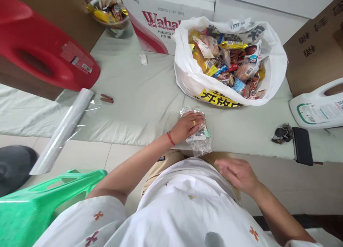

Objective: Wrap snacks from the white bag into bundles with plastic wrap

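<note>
My left hand (189,127) lies flat, fingers stretched out, on a crinkled clear plastic bag (200,146) at the table's front edge. Something with green and dark print shows under the plastic, but the hand hides most of it. My right hand (238,174) is off the table, in front of my body, apart from the bag. Motion smears its fingers, and nothing can be made out in them. Just beyond the left hand stands a white plastic bag (184,79) full of wrapped snacks (227,61).
On the left are a red jug (66,61), a roll of clear plastic (64,129), small brown sticks (106,98) and a green stool (34,204). A snack bowl (109,18) and Wahaha carton (150,22) stand behind. Right: keys (281,134), black phone (302,146), white jug (318,111).
</note>
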`<control>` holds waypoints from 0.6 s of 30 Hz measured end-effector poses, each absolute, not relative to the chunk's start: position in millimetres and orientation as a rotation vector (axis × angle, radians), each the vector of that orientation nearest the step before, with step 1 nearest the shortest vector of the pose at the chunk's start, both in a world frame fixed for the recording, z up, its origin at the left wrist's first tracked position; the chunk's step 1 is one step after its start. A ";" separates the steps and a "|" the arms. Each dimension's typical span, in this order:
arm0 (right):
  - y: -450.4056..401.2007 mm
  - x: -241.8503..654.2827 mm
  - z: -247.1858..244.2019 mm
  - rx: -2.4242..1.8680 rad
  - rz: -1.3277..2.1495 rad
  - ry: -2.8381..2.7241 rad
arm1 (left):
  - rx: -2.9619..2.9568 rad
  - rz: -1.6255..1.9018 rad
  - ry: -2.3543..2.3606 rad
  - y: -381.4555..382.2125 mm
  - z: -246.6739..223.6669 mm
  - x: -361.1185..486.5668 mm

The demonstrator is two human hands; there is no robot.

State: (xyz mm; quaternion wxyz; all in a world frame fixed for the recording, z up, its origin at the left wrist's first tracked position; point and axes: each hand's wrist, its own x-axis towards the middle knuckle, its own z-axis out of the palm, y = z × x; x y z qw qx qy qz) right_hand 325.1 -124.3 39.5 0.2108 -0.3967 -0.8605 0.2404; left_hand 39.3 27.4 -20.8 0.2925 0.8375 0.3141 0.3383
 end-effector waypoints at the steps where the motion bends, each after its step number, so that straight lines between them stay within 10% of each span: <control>1: -118.9 327.7 33.4 -1.177 0.470 -2.358 | 2.248 0.919 0.824 28.0 -22.4 39.3; 8: -87.7 292.9 -8.9 -0.880 -0.008 -2.549 | 2.320 0.991 0.792 29.7 -26.9 38.8; 18: -17.1 262.6 39.9 -0.984 0.715 -2.146 | 2.247 1.031 0.933 23.4 -20.1 46.2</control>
